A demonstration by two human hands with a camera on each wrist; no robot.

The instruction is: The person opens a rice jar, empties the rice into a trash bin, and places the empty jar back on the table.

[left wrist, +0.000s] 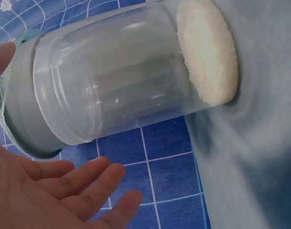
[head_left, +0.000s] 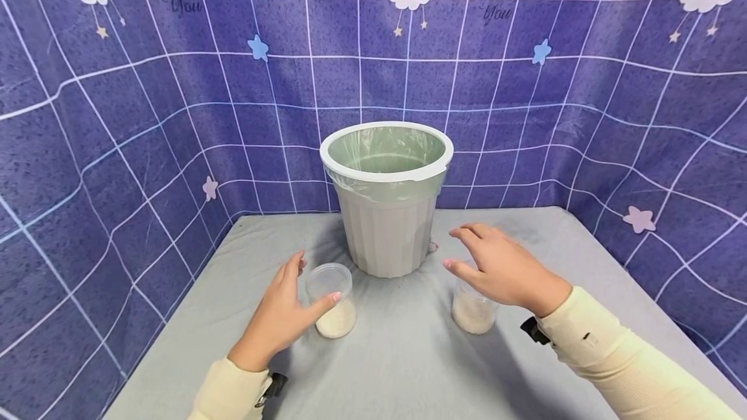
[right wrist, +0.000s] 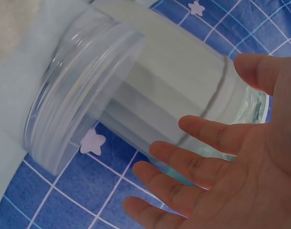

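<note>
Two clear plastic jars stand upright on the table, each with white grainy contents at the bottom. My left hand [head_left: 279,319] is spread beside the left jar [head_left: 336,321], its thumb crossing in front of the jar in the head view. In the left wrist view that jar [left wrist: 131,71] shows its white contents [left wrist: 210,52], with a gap between it and the fingers [left wrist: 95,191]. Over the right jar [head_left: 474,316] hovers my right hand [head_left: 506,269], hiding most of its top. The right wrist view shows this jar's round top [right wrist: 83,95] apart from the extended fingers [right wrist: 183,162].
A light grey bin [head_left: 390,232] with a white rim [head_left: 385,175] and a pale green liner [head_left: 403,192] stands behind and between the jars. Grey cloth covers the table [head_left: 385,368]. A purple gridded curtain [head_left: 280,89] encloses the back and both sides.
</note>
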